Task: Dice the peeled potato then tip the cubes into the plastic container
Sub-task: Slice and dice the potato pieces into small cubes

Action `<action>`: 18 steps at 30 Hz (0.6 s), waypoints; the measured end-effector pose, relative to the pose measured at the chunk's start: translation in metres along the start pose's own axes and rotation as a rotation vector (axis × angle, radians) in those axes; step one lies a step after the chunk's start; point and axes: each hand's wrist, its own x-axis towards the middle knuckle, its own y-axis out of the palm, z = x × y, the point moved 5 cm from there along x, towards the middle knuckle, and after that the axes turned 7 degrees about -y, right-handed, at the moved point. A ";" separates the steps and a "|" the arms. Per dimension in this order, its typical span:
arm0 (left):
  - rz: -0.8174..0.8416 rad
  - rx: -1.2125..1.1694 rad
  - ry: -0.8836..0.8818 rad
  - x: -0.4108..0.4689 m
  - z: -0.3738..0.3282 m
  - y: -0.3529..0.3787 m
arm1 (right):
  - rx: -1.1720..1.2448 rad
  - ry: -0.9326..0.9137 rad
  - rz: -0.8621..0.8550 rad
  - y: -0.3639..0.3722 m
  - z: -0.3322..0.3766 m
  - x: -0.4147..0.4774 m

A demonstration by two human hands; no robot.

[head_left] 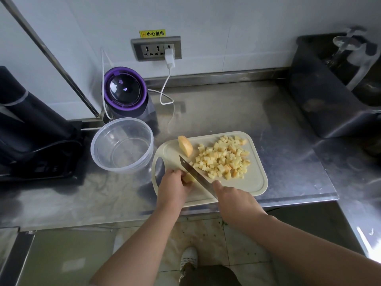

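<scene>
Our left hand (175,187) pins a potato piece (188,178); our right hand (234,200) grips the knife (195,174). The plastic container (122,144) holds no cubes (223,157).

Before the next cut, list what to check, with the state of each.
1. The left hand holds the potato piece down on the cutting board: ok.
2. The right hand grips the knife: ok.
3. The left hand is clear of the knife: cannot tell, they sit very close.
4. The plastic container is open and upright beside the board: ok.
5. All potato diced: not ok, an uncut wedge lies at the board's far side.
</scene>
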 end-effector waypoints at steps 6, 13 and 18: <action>-0.013 0.012 0.024 0.003 0.002 0.002 | -0.030 -0.014 0.015 -0.004 0.007 -0.002; -0.011 0.029 0.058 0.003 0.002 0.003 | -0.061 -0.032 0.024 0.001 0.013 0.003; -0.015 0.043 0.042 0.003 0.003 0.003 | -0.018 0.005 0.039 0.007 0.012 0.012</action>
